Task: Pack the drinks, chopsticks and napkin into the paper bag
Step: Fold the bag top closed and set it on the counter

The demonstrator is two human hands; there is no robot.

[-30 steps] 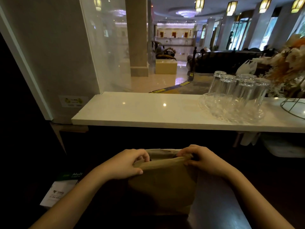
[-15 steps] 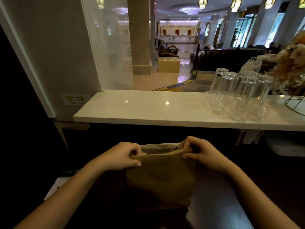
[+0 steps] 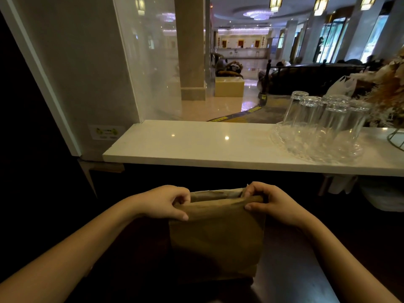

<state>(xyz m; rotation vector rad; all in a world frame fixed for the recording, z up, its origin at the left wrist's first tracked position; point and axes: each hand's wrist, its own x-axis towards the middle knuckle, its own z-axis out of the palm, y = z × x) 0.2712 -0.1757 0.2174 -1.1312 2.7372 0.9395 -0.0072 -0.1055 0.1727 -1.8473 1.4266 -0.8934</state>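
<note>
A brown paper bag (image 3: 215, 239) stands upright on a dark counter in front of me. Its top edge is folded toward me. My left hand (image 3: 166, 203) pinches the left end of the fold, thumb on the near side. My right hand (image 3: 267, 203) pinches the right end the same way. The bag's inside is hidden, so no drinks, chopsticks or napkin are visible.
A white marble ledge (image 3: 196, 145) runs across just beyond the bag. On its right stands a glass tray (image 3: 293, 145) with several upturned glasses (image 3: 314, 117). Dried flowers (image 3: 389, 92) fill the far right. A glass panel (image 3: 153, 62) rises at the left.
Both hands have drawn closer together and pressed the bag's top down into a tighter fold. The view has tilted up a little, and the papers at the lower left have left the frame.
</note>
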